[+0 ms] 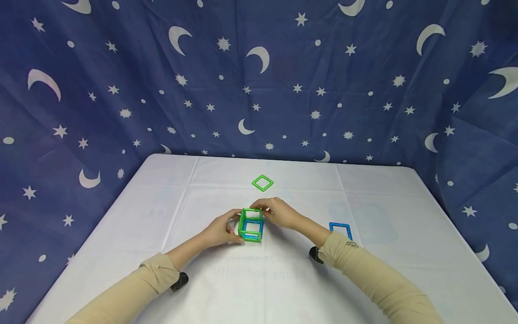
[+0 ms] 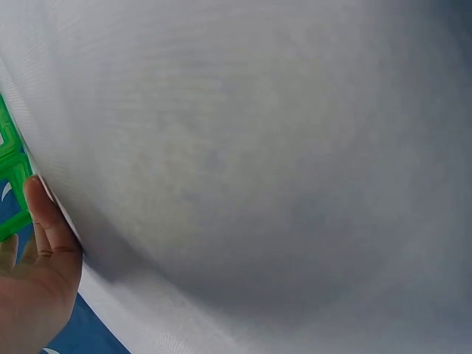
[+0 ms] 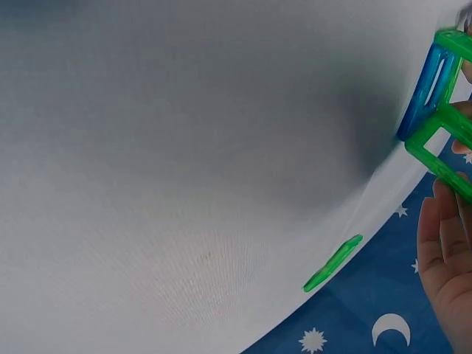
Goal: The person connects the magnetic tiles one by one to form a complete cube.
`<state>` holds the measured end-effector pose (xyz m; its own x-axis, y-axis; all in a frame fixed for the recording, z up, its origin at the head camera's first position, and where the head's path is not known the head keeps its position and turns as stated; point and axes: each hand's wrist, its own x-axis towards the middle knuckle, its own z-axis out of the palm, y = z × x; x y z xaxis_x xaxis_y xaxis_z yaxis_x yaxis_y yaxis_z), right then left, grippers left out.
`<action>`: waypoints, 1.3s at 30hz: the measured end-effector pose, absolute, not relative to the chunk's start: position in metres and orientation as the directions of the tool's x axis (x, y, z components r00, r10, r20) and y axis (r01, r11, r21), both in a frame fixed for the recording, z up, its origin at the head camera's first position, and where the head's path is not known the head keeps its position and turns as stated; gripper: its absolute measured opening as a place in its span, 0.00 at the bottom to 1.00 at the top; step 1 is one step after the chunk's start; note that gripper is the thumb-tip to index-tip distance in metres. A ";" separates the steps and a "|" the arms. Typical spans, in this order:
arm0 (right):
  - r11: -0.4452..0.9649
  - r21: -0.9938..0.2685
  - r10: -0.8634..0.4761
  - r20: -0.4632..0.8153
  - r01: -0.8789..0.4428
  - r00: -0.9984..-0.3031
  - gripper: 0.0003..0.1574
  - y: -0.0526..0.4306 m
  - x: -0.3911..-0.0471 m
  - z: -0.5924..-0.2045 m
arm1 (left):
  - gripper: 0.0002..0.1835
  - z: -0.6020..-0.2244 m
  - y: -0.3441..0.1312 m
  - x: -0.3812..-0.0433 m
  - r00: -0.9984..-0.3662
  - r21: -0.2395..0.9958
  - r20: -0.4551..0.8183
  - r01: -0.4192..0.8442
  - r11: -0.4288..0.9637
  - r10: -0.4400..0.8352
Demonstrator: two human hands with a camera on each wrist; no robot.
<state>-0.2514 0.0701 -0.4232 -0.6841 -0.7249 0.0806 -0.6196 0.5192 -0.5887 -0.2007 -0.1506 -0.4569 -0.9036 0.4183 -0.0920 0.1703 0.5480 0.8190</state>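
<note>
The likeliest trouble is a collapse: uneven pressure from the two sides could fold the box of green and blue square tile frames (image 1: 251,232) out of square or pop a joint. It sits between the two sets of fingers, the left hand (image 1: 220,230) gripping its left side, thumb at the near corner, the right hand (image 1: 281,213) apparently pinching the far right corner. How firmly either grips, I cannot tell.

The loose blue square tile (image 1: 340,224) lies right of the right fingers, partly hidden by the right sleeve (image 1: 364,270); a low forearm could drag it.

Beyond the fingers, the loose green square tile (image 1: 257,186) lies between them and the far edge of the counter (image 1: 226,292), so a careless push might send it toward that edge. Left of the left fingers and nearer the person, white cloth gives open room for moving.
</note>
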 end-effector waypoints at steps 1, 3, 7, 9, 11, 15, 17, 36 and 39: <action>0.519 -0.589 -0.728 0.076 -0.620 -0.682 0.21 0.070 -0.252 -0.423 | 0.44 -0.457 -0.151 -0.201 -0.905 0.822 -0.096 0.163 0.546 0.415; 0.515 -0.591 -0.736 0.067 -0.622 -0.673 0.20 0.070 -0.254 -0.422 | 0.45 -0.457 -0.151 -0.200 -0.906 0.828 -0.105 0.149 0.541 0.409; 0.494 -0.617 -0.753 0.047 -0.612 -0.656 0.18 0.073 -0.259 -0.421 | 0.45 -0.458 -0.151 -0.200 -0.910 0.840 -0.117 0.124 0.529 0.399; 0.484 -0.631 -0.761 0.038 -0.606 -0.647 0.19 0.075 -0.263 -0.421 | 0.46 -0.458 -0.152 -0.200 -0.910 0.843 -0.121 0.117 0.526 0.396; 0.479 -0.638 -0.770 0.025 -0.603 -0.638 0.19 0.077 -0.266 -0.422 | 0.47 -0.459 -0.152 -0.200 -0.911 0.843 -0.121 0.116 0.526 0.395; 0.472 -0.636 -0.791 0.001 -0.611 -0.612 0.21 0.082 -0.273 -0.422 | 0.48 -0.461 -0.153 -0.200 -0.915 0.831 -0.109 0.130 0.541 0.388; 0.474 -0.631 -0.799 -0.017 -0.614 -0.600 0.22 0.084 -0.276 -0.422 | 0.47 -0.461 -0.153 -0.200 -0.916 0.826 -0.096 0.145 0.545 0.389; 0.718 -0.435 -0.609 -0.015 -0.543 -0.793 0.23 0.085 -0.319 -0.431 | 0.47 -0.459 -0.151 -0.202 -0.918 0.796 -0.091 0.166 0.582 0.387; 0.743 -0.418 -0.576 -0.001 -0.523 -0.818 0.26 0.083 -0.323 -0.432 | 0.47 -0.460 -0.150 -0.203 -0.918 0.784 -0.094 0.170 0.596 0.385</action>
